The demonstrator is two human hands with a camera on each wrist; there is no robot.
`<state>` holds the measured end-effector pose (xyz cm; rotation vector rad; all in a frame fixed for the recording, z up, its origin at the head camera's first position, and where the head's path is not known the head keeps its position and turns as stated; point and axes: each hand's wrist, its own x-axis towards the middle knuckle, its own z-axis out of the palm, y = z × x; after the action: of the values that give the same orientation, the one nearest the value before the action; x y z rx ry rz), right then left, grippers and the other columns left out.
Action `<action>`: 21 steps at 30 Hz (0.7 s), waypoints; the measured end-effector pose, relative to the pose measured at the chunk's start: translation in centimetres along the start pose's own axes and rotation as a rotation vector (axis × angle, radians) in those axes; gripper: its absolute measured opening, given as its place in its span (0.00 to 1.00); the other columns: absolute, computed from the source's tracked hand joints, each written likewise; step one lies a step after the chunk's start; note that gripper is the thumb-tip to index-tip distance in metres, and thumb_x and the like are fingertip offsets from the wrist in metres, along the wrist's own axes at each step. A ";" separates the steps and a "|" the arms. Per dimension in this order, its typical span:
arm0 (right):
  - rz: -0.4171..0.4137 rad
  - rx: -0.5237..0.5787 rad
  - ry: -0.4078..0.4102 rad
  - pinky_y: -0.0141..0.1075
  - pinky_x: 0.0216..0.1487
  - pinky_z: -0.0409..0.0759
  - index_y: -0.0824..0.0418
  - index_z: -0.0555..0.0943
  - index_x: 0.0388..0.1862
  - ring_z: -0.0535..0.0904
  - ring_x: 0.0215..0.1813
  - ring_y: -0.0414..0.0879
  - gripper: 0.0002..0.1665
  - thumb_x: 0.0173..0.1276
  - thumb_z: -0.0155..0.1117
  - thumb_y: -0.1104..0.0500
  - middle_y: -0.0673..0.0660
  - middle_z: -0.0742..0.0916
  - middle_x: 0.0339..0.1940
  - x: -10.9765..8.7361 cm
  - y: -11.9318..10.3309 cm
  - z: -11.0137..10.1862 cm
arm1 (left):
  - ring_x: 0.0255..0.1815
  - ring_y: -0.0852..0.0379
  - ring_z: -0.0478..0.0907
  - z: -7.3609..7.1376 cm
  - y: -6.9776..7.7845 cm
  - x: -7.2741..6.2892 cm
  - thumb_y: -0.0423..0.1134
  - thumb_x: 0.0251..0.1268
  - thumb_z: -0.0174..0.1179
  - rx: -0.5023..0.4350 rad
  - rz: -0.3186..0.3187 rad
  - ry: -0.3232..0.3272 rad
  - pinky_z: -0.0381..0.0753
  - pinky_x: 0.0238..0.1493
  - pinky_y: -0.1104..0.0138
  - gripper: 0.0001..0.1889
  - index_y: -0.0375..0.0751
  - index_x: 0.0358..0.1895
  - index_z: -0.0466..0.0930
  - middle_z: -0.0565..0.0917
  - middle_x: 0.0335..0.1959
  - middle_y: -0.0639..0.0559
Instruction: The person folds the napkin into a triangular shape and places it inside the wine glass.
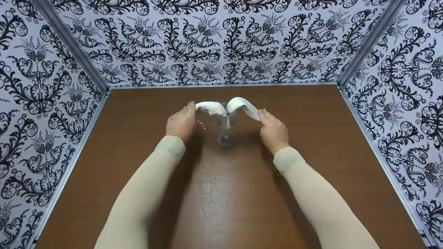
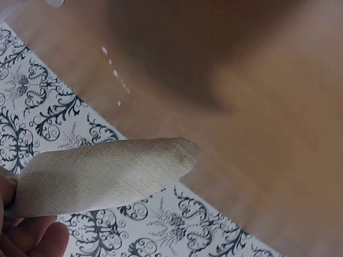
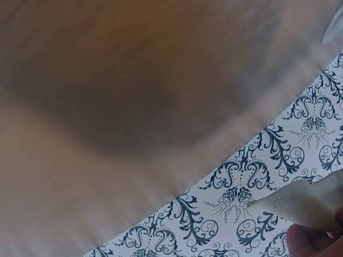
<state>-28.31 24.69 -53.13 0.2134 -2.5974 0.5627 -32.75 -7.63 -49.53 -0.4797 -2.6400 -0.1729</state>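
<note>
A stemmed glass (image 1: 226,138) stands upright on the table, with a white napkin (image 1: 238,103) tucked into its bowl. Two wings of the napkin spread out from the rim, one to each side. My left hand (image 1: 181,122) pinches the tip of the left wing; in the left wrist view the cloth (image 2: 107,174) extends as a flat, folded strip from the fingers (image 2: 51,241). On the other side, my right hand (image 1: 274,130) pinches the tip of the right wing, whose cloth (image 3: 300,206) tapers to a point in the right wrist view.
Brown wood-look table (image 1: 221,200) lies under the glass. A short line of small white marks (image 1: 201,124) shows beside my left hand. Patterned walls (image 1: 221,45) with grey corner strips close off the back and both sides.
</note>
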 end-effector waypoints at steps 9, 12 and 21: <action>0.031 -0.007 -0.057 0.54 0.68 0.80 0.62 0.80 0.72 0.83 0.69 0.59 0.34 0.65 0.62 0.73 0.60 0.84 0.70 -0.6 -0.2 0.9 | 0.48 0.42 0.91 1.7 1.5 -0.9 0.28 0.79 0.48 0.015 -0.047 -0.015 0.90 0.42 0.49 0.18 0.28 0.65 0.79 0.90 0.54 0.36; 0.031 -0.014 -0.070 0.54 0.68 0.81 0.63 0.80 0.72 0.83 0.68 0.59 0.33 0.66 0.61 0.72 0.60 0.84 0.70 -0.8 -0.4 1.1 | 0.43 0.42 0.92 2.1 2.2 -1.2 0.29 0.77 0.51 0.021 -0.055 -0.021 0.90 0.39 0.50 0.18 0.28 0.63 0.80 0.91 0.50 0.35; 0.054 -0.025 -0.129 0.54 0.68 0.80 0.61 0.78 0.74 0.82 0.70 0.57 0.32 0.71 0.59 0.70 0.58 0.82 0.73 -1.2 -0.7 1.8 | 0.38 0.38 0.91 3.2 3.6 -1.6 0.30 0.78 0.49 -0.041 -0.112 -0.121 0.89 0.37 0.46 0.13 0.32 0.52 0.84 0.92 0.41 0.36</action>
<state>-27.85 23.32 -54.93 0.1776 -2.7405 0.5510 -31.42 -4.12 -52.92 -0.3659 -2.7882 -0.2402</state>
